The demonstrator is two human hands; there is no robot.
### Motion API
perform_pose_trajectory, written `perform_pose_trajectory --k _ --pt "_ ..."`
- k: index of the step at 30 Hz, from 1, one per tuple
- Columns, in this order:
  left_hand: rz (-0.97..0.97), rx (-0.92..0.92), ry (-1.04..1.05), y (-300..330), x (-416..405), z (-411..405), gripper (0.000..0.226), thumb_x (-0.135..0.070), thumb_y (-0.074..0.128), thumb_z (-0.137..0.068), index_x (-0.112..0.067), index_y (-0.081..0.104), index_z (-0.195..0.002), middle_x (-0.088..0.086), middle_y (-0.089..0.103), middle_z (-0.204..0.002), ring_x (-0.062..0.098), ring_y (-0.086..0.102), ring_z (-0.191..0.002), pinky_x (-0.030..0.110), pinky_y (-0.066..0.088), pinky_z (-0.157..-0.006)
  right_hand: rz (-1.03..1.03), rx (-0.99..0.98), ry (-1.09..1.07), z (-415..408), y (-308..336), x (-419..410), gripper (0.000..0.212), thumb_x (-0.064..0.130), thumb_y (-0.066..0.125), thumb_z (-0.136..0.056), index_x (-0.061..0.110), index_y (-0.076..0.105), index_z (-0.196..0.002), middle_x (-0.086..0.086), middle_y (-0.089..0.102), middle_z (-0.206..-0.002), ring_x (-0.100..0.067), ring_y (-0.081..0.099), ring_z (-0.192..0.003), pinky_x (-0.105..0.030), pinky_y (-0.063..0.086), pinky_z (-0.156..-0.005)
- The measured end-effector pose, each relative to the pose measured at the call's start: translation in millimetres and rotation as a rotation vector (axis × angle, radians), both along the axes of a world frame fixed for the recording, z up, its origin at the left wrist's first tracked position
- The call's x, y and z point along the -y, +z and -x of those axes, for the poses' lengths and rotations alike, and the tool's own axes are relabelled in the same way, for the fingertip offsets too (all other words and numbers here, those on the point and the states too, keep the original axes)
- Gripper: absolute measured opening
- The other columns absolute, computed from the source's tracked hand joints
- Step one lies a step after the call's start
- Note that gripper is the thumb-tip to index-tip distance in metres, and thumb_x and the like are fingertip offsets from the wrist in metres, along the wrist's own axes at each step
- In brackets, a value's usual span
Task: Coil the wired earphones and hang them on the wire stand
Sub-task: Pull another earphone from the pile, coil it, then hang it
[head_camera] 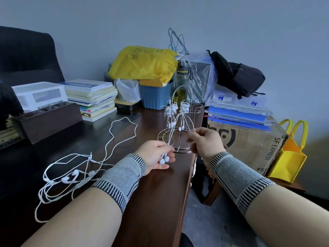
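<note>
Your left hand (156, 154) pinches the two white earbuds (164, 159) of the earphones in hand, the buds hanging just below the curled fingertips at the near bench (153, 202) edge. From this pinch the white cord (171, 134) runs up and away toward 1 o'clock, its long axis leaning steeply from near-left to far-right, passing in front of the wire stand (179, 122). Your right hand (204, 141) grips the same cord farther along, fingers curled round it; a further length with the inline remote (194, 169) drops straight down from this hand, past the bench edge.

The wire stand sits upright on the bench at 12 o'clock from your hands, near the right bench edge. Two coiled earphone sets (178, 106) already hang side by side on its upper arms, their buds dangling downward.

At 9 o'clock from your left hand, a loose tangle of earphones (71, 177) lies flat on the bench, one cord trailing toward 1 o'clock across the dark surface.

Behind the stand: a blue bin (154, 97), a yellow bag (144, 63) and a stack of books (92, 98). A cardboard box (249, 139) stands at 3 o'clock, off the bench.
</note>
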State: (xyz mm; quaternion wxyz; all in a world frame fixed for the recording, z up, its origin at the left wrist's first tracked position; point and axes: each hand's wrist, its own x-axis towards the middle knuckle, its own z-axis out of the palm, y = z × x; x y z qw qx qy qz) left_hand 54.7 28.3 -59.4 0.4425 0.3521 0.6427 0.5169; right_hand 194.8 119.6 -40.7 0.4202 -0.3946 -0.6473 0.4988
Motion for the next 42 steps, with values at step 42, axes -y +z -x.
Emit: perform_pose_trajectory --k 42 --pt "-0.108 0.282 -0.111 45.5 -20.3 -27.5 0.017 -0.012 0.057 -0.094 -0.002 0.069 -0.103 0.009 0.069 -0.073 0.025 0.069 -0.081 0.032 0.056 -0.055 -0.703 0.635 -0.035 5.5 -43.2 62.8 0.030 0.033 0.034 -0.099 0.017 0.059 -0.097 -0.009 0.068 -0.094 -0.035 0.062 -0.087 -0.035 0.041 -0.069"
